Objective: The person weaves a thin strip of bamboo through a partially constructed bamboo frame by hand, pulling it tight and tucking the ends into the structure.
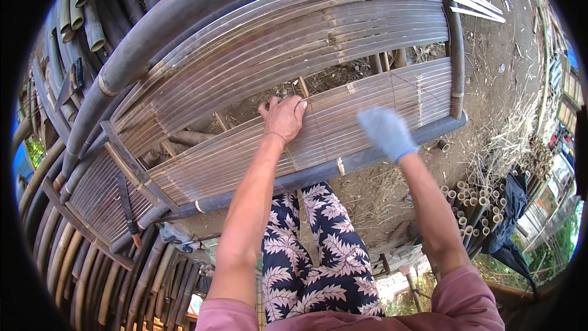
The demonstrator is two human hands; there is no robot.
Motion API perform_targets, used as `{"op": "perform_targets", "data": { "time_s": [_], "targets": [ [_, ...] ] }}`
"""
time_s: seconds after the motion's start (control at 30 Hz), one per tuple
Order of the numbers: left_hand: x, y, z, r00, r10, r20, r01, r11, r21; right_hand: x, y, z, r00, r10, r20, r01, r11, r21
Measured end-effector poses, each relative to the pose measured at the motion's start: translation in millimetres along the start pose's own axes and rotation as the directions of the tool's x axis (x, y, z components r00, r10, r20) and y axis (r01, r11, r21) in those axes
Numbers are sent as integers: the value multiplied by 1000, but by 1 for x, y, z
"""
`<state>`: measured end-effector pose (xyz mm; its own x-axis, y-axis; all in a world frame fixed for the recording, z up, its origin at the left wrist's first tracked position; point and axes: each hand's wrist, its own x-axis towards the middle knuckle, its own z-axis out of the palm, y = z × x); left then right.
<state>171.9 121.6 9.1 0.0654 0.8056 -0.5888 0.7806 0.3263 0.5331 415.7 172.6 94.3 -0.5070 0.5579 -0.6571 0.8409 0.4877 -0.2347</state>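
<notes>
We see, largest first, a panel of split bamboo slats (367,110) laid flat across thick round bamboo poles (184,18), with a wide gap open across its middle where bare ground shows. A dark pole (343,165) runs under the near edge of the panel, and a short upright pole (454,55) bounds its right end. Stacked whole culms (79,18) lie at upper left, and curved bamboo lengths (92,270) fill the lower left.

At right we note a cluster of short cut bamboo tubes (474,208) standing on end near dry straw, their hollow mouths up; what is inside them we cannot tell. A dark cloth (511,208) hangs just beside them.

A long-handled blade (127,205) rests on the slats at lower left.

The left hand (283,116), bare, lies at the upper edge of the near slat section, fingers curled over that edge and pressing on the slats. The right hand (387,132), in a pale blue glove, is blurred over the same section; it appears loosely closed, and we cannot tell whether it holds anything.
</notes>
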Motion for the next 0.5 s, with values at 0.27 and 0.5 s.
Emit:
{"op": "perform_targets", "data": {
  "time_s": [0.27,0.5],
  "targets": [
    [1,-5,-1,998,6,-59,-6,1000,-2,-43,-27,44,993,-65,95,52,989,135],
    [-6,-8,-3,1000,-24,17,26,995,-96,-57,12,30,843,526,112,-260,216,941]
  ]
}}
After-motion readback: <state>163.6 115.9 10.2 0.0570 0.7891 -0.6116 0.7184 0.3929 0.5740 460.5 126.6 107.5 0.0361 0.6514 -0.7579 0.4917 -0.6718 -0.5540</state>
